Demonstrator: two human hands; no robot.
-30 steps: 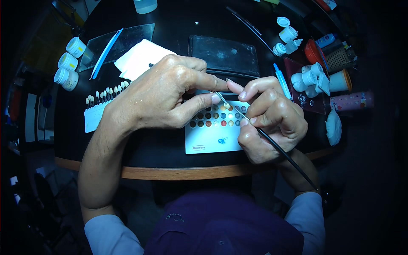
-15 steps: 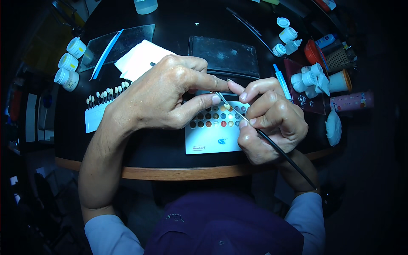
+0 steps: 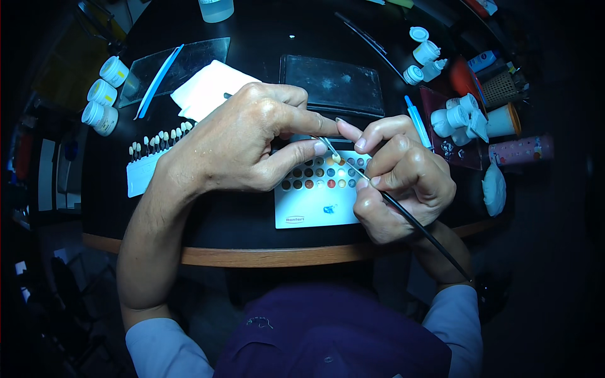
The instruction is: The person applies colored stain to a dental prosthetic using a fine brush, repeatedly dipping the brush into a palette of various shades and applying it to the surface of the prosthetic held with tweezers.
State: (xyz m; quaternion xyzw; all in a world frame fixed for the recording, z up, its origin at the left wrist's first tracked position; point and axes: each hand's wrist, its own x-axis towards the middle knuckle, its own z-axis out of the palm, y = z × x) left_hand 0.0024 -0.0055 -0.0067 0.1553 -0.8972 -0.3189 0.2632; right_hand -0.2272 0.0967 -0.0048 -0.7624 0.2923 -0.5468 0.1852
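My left hand (image 3: 242,138) is closed, thumb and index finger pinching slim metal tweezers (image 3: 329,145). At the tweezers' tip sits a small cream-coloured tooth crown (image 3: 336,158). My right hand (image 3: 413,176) grips a thin brush (image 3: 419,225) with a black handle, its fine end pointing up and left to the crown; whether the bristles touch it I cannot tell. A finger of the right hand rests near the left index fingertip. Beneath both hands lies a white palette (image 3: 302,208) with rows of round coloured wells and a blue smear.
At left stand a tooth shade guide (image 3: 144,175), white jars (image 3: 101,118), a glass slab (image 3: 205,53) and a white cloth (image 3: 211,85). Behind the hands is a dark flat case (image 3: 334,82). Small bottles (image 3: 427,51), a blue pen (image 3: 418,123) and an orange-rimmed cup (image 3: 502,120) are at right.
Almost nothing differs. Both hands keep their grips; the brush and the crown stay at nearly the same spot, with only a slight shift of the whole view.
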